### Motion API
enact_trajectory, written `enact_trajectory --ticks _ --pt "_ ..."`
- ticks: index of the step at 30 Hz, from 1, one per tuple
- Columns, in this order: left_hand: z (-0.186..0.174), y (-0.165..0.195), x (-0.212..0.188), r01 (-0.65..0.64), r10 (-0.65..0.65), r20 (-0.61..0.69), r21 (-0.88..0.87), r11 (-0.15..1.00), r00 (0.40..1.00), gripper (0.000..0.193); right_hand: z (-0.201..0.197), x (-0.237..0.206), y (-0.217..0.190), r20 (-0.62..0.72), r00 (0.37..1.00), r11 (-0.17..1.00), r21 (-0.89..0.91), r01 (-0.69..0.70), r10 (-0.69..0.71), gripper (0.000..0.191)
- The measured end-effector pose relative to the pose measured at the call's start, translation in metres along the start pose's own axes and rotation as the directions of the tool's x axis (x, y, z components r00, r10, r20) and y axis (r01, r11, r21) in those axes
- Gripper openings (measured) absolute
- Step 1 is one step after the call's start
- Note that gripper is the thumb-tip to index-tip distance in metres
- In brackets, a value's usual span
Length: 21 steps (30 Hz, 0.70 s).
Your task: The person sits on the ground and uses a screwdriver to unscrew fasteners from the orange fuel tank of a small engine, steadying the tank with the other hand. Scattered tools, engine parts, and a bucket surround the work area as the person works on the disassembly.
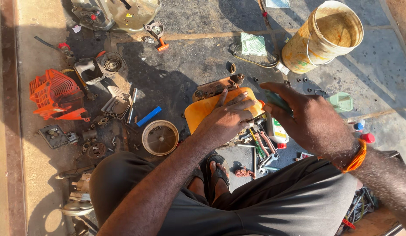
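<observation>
I see my left hand (229,118) lying flat on the orange tank (207,111), fingers spread across its top face and pressing it down. The tank sits on the floor (176,74) just ahead of my feet, partly over a brown metal part (216,86) behind it. My right hand (314,124) hovers just right of the tank, fingers closed round a green object (275,99); only a sliver of it shows, so I cannot tell what it is.

Tank attitude: long axis runs roughly left to right in the head view, rising slightly toward the right. The right end faces the green object; I cannot see an opening there, as the hands cover it.

Judgement on the step: the holding hand should keep even downward pressure so the tank does not rock on the loose tools (259,146) beneath its right end. The right hand should approach along the tank's long axis, not across it.

Nearby: yellow bucket (321,37) well behind, round filter (160,137) left of the tank, orange cover (56,94) far left.
</observation>
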State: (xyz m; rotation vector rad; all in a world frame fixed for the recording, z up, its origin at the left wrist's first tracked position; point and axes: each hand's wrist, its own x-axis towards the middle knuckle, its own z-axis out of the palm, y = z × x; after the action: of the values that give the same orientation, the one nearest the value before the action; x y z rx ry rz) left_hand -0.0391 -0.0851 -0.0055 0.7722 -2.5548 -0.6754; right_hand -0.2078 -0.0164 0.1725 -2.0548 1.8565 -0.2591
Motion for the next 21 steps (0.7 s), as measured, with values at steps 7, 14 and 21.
enact_trajectory --ticks 7,14,21 --pt "0.000 -0.007 -0.001 -0.005 0.002 -0.020 -0.166 0.986 1.000 0.012 -0.004 -0.021 -0.015 -0.279 0.949 0.985 0.038 0.166 -0.149 0.044" --pt "-0.024 -0.033 -0.012 0.180 -0.161 -0.284 0.041 0.983 0.945 0.045 0.032 -0.011 -0.021 -0.238 0.967 0.974 0.180 0.137 -0.092 0.039" --pt "-0.038 -0.036 -0.019 0.377 -0.371 -0.075 0.104 0.920 0.926 0.090 0.053 -0.002 -0.038 -0.268 0.955 0.953 0.236 0.193 -0.127 0.042"
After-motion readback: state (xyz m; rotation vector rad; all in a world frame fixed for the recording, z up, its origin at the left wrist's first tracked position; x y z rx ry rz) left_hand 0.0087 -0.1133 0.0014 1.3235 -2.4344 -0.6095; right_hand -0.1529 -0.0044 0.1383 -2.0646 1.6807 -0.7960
